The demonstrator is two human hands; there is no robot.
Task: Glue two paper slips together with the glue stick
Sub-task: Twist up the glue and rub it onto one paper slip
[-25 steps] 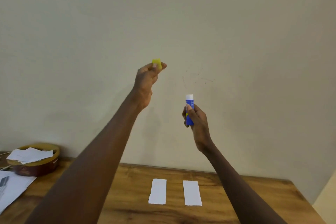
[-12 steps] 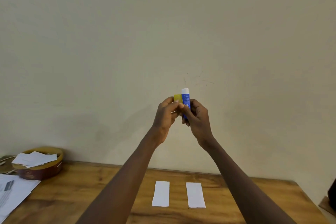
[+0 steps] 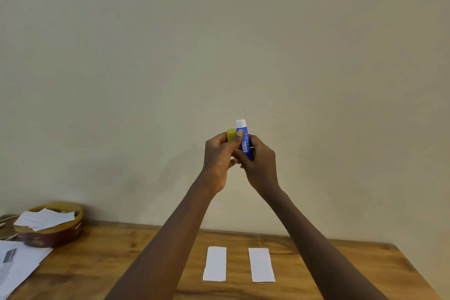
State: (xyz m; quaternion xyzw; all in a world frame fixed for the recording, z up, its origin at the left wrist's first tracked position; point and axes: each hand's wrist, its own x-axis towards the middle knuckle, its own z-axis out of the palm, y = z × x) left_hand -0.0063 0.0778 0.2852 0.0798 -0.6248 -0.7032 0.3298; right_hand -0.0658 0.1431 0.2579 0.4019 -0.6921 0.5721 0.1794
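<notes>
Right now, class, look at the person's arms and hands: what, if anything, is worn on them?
Nothing shows. Both forearms are bare to the bottom of the picture, with no sleeves in view. The left hand and the right hand show no gloves, watch, bracelet or rings.

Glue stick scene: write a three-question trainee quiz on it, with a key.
1. True or false: the yellow cap is off the glue stick.
2. Which hand holds the glue stick? A) left hand B) right hand
3. Fill in: the number of paper slips lying flat side by side on the wooden table, namely the left slip and the right slip, is ____.

Key: 1 true, the cap sits in the left hand beside the stick; 2 B; 3 two.
</notes>
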